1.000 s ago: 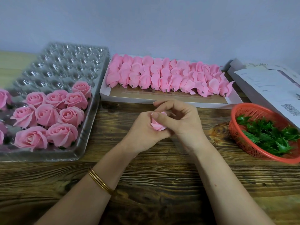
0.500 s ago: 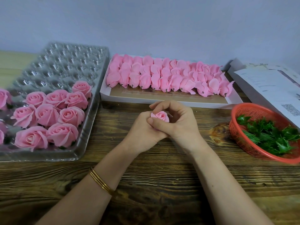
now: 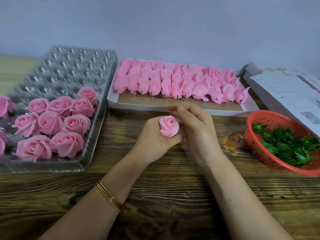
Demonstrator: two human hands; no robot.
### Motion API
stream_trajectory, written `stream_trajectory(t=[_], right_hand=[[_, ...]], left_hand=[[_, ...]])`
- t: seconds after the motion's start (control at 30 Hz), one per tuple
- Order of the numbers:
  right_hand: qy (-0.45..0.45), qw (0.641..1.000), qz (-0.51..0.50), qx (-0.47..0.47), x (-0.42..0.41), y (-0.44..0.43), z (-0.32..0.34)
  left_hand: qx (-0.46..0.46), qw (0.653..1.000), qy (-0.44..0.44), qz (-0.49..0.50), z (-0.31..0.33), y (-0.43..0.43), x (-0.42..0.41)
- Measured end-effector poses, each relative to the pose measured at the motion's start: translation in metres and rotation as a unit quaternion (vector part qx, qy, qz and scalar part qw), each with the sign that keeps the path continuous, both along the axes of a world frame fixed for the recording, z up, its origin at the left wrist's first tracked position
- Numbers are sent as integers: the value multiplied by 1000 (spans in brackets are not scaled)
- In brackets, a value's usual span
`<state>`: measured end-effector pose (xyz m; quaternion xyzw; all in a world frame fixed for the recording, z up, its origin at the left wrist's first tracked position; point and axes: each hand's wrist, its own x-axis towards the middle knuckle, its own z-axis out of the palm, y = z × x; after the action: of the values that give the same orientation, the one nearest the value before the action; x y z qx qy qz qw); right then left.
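L hand [image 3: 155,141] is curled round the base of a pink rose bud [image 3: 168,126], holding it upright w/ the spiral facing up, just in front of the white box [image 3: 138,106], over the wooden table [image 3: 173,187]. Gripping low prob. keeps the outer petals free to be shaped and stops them getting crushed. R hand [image 3: 195,132] sits just beside the bud, also in front of the box, fingers half curled. Its raised fingertips [image 3: 172,108] are blurred, so can't tell if they touch or pinch a petal edge. Looks like the petal-fluffing step. Inside the box, unopened pink blooms [image 3: 173,82] lie on their sides in rows, stems toward the person, so easy to grab one at a time. Left of the box is a clear cupped tray [image 3: 69,70]. The finished roses [image 3: 69,122] fill its near cups only, each seated apart, prob. so none gets squashed. Right-front of the box is a red basket [image 3: 259,122] of green leaf pieces [image 3: 285,146], within R-hand reach. Papers [image 3: 285,89] lie right of the box, out of the work zone.
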<state>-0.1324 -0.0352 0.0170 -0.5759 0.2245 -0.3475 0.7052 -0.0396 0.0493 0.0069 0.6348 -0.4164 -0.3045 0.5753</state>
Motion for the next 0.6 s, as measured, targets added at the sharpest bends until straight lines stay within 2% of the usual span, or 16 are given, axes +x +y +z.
stream_trajectory(t=[0.1, 0.6], right_hand=[[11, 1000, -28, 10, 3, 2, 0], [5, 1000, -6, 28, 4, 4, -5]], left_hand=[[-6, 1000, -7, 16, -1, -1, 0], [-4, 999, 12, 41, 2, 0, 0]])
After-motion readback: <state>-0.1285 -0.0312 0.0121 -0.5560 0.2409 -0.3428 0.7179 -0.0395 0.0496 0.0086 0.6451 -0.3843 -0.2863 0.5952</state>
